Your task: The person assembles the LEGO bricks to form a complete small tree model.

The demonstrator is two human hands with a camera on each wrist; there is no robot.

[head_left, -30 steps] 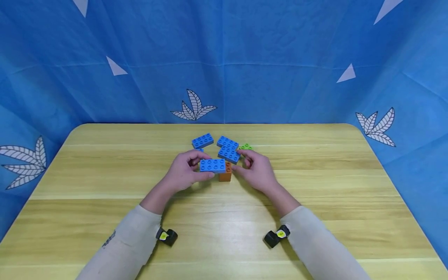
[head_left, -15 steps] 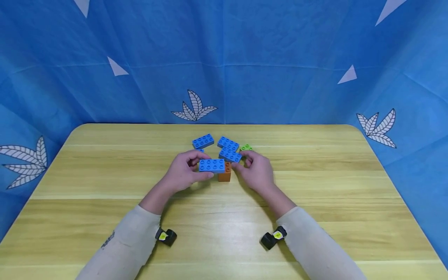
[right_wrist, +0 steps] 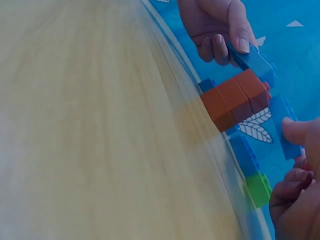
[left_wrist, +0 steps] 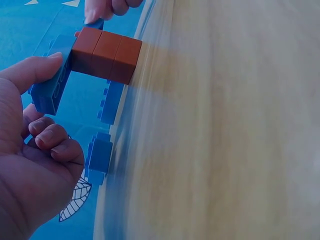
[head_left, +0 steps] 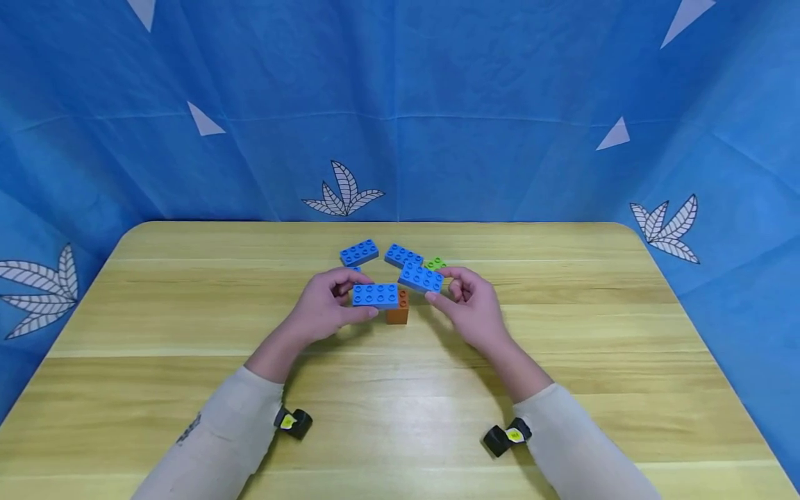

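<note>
My left hand [head_left: 320, 305] pinches a blue eight-stud toy brick [head_left: 375, 296] between thumb and fingers, studs up. That brick sits at the top of a brown-orange stack of three bricks [left_wrist: 107, 55] and sticks out from it to the left. The stack stands upright on the table. My right hand [head_left: 476, 310] pinches a second blue brick [head_left: 421, 278] by its right end, slightly tilted. In the right wrist view this second brick [right_wrist: 285, 127] is held up near the stack's top, apart from the table. The stack's rear is hidden in the head view.
Behind the hands lie blue bricks, one at the back left [head_left: 359, 253] and one at the back middle [head_left: 403, 255]. A green brick [head_left: 435, 264] is beside the latter. Another blue brick [head_left: 355, 269] is mostly hidden by the left hand. A blue curtain [head_left: 500, 139] hangs behind the wooden table [head_left: 400, 430].
My right hand has taken hold of the second blue brick, lifted it and moved it a little to the right. The left hand keeps its brick at the stack, nearly still.
</note>
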